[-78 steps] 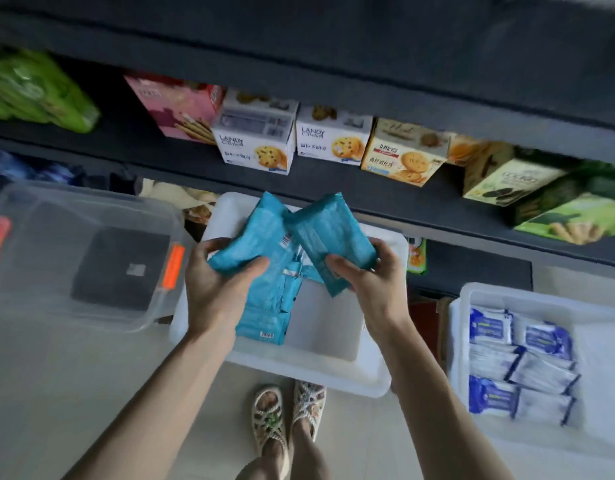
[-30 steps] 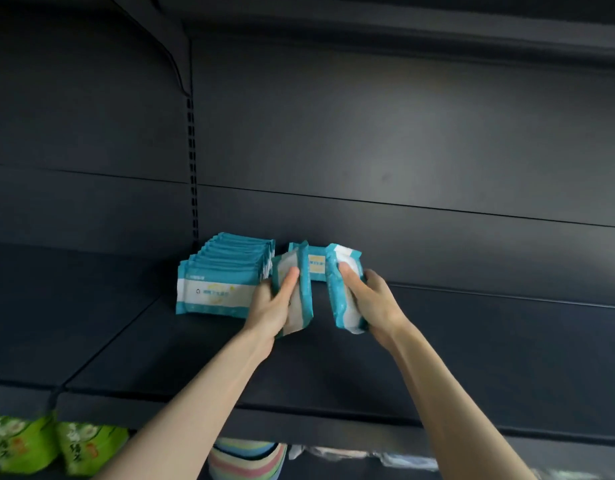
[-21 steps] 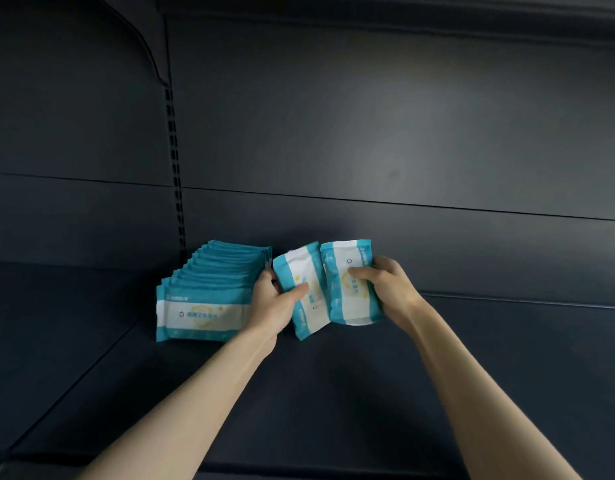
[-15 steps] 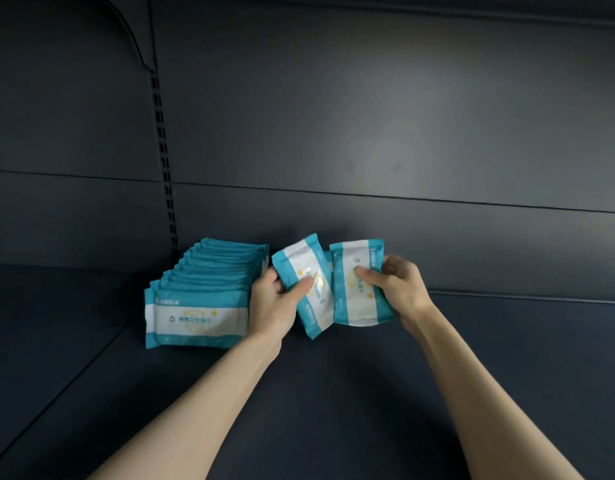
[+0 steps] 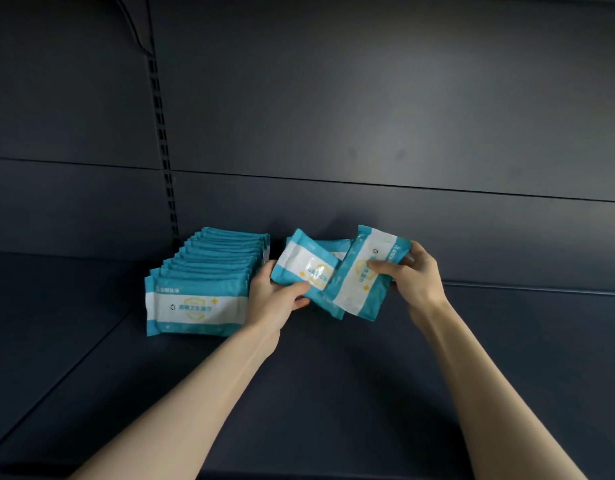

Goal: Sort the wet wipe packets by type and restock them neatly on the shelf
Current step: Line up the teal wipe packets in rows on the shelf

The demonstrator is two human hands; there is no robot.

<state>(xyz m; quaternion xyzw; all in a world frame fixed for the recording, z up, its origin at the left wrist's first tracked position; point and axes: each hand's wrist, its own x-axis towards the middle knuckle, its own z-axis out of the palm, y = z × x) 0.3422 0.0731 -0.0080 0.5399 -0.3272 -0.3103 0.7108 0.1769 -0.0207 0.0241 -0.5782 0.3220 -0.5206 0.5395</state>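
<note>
Two packets held over the shelf [image 5: 334, 393].
My left hand [image 5: 275, 299] grips one packet [image 5: 304, 266], my right hand [image 5: 415, 277] pinches another [image 5: 363, 278], beside the row [image 5: 202, 282].

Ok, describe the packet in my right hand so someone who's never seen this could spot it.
On the dark shelf, a row of teal-and-white packets stands at the back left. Just right of it the left hand holds loose packets. The one meant is the packet in the right hand: rightmost of all, and the only one held nearly on end.
</note>
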